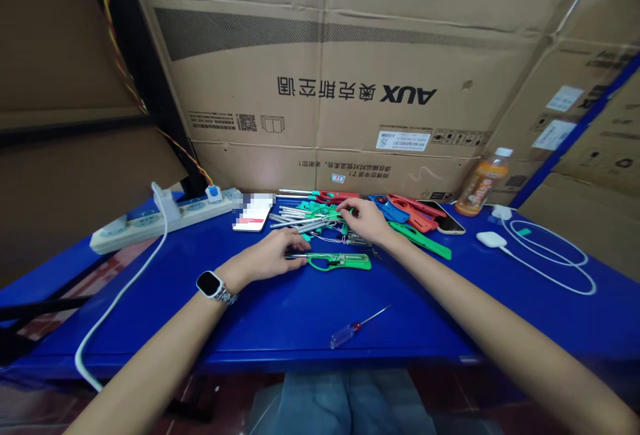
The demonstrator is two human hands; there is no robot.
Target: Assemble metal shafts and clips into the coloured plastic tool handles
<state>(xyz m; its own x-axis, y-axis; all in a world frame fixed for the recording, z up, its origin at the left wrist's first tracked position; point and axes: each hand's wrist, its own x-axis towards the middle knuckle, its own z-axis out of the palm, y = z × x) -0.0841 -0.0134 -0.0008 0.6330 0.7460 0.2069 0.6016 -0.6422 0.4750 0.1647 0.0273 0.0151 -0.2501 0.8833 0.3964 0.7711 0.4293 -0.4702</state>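
Observation:
My left hand (pixel 273 256), with a smartwatch on the wrist, rests on the blue table (pixel 280 315), its curled fingers on the metal end of a green long-nosed lighter (pixel 340 261) lying flat. My right hand (pixel 364 219) reaches into a pile of green lighters and metal tubes (pixel 305 216), fingers bent and pinching among them; what they grip is hidden. Red, blue and green lighter bodies (pixel 407 213) lie just right of that hand.
A small screwdriver (pixel 356 327) lies near the front edge. A white power strip (pixel 160 216) with cable sits at the left, a phone (pixel 253 213) behind. A drink bottle (pixel 481 185), another phone (pixel 445 219) and a white charger with cable (pixel 530 248) sit at the right. Cardboard boxes (pixel 350 88) wall the back.

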